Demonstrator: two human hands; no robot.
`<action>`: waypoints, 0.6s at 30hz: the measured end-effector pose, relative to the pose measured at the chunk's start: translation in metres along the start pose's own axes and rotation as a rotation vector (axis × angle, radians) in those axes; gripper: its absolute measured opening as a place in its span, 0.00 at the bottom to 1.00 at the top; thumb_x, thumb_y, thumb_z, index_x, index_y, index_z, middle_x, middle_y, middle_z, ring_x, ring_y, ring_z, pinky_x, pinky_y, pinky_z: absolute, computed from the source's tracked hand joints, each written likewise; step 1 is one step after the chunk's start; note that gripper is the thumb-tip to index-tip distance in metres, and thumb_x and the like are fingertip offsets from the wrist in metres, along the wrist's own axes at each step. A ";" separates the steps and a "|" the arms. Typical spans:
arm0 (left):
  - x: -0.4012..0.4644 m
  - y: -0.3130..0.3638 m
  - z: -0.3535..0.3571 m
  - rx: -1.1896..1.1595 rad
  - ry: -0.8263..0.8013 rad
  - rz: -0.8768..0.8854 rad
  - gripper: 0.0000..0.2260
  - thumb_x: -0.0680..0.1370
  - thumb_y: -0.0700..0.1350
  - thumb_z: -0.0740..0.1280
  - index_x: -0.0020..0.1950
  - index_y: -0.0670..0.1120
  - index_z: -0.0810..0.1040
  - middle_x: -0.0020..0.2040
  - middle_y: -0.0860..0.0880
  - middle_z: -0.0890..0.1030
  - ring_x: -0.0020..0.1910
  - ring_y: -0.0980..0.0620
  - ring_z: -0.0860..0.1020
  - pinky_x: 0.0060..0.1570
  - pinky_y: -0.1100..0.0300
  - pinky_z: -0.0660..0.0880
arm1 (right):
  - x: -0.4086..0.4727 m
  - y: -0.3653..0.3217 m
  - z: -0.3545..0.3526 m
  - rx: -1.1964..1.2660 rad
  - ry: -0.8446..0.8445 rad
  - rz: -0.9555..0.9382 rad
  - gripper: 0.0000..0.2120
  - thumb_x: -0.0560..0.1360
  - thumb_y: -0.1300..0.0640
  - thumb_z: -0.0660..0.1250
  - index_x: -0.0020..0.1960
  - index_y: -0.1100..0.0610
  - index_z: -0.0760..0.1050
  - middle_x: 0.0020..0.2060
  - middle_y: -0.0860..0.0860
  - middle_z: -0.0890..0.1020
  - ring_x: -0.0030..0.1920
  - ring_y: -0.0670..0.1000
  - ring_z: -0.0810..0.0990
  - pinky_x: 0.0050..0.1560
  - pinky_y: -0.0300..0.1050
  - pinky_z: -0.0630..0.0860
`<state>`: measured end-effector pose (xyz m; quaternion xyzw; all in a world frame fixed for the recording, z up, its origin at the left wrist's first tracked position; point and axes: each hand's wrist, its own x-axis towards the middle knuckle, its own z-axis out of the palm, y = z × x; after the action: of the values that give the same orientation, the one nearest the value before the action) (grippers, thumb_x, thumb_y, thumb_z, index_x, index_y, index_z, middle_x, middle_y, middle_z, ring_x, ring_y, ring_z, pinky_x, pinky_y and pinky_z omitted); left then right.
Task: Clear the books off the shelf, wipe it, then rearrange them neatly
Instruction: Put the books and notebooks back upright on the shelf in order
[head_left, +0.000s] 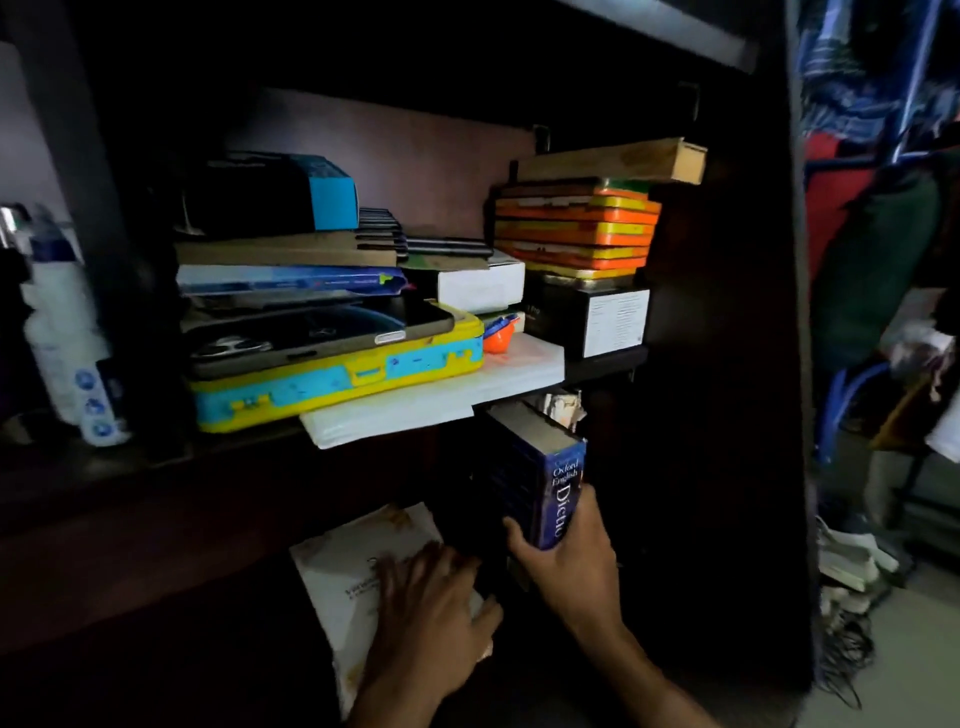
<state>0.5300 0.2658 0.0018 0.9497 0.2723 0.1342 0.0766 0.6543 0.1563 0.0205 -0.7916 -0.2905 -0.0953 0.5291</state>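
Both hands are seen in the dim lower compartment. A blue Oxford dictionary (540, 486), upright and slightly tilted, is gripped near its base by the right hand (569, 566). A pale book (353, 566) lying flat is pressed by the spread fingers of the left hand (426, 613). Above, the upper shelf (605, 361) is crowded with a yellow case (337, 376) and orange tins (574, 231).

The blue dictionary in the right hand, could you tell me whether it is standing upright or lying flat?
Upright, leaning slightly. The blue dictionary shows its spine running top to bottom, gripped by the right hand.
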 end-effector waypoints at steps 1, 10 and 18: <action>0.000 0.000 0.001 -0.005 0.008 0.015 0.26 0.80 0.65 0.55 0.78 0.62 0.60 0.74 0.61 0.65 0.76 0.55 0.60 0.77 0.42 0.46 | 0.001 0.003 0.001 0.046 -0.007 0.000 0.31 0.63 0.32 0.77 0.56 0.39 0.62 0.50 0.36 0.75 0.49 0.40 0.79 0.49 0.42 0.79; 0.002 -0.001 0.001 -0.082 -0.048 0.065 0.43 0.81 0.65 0.57 0.76 0.61 0.23 0.83 0.52 0.54 0.82 0.51 0.51 0.79 0.41 0.41 | 0.001 0.013 0.008 0.085 -0.011 -0.107 0.29 0.64 0.42 0.82 0.50 0.44 0.63 0.49 0.39 0.75 0.49 0.37 0.78 0.43 0.33 0.76; 0.000 -0.003 0.002 -0.070 -0.078 0.079 0.40 0.79 0.63 0.58 0.82 0.58 0.36 0.83 0.57 0.53 0.81 0.56 0.50 0.79 0.40 0.38 | -0.006 0.013 0.017 -0.214 -0.127 -0.543 0.14 0.81 0.42 0.59 0.59 0.47 0.78 0.46 0.43 0.73 0.44 0.42 0.74 0.40 0.42 0.77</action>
<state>0.5291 0.2683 -0.0011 0.9609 0.2267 0.1094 0.1153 0.6538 0.1654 0.0003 -0.7406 -0.5122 -0.2138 0.3787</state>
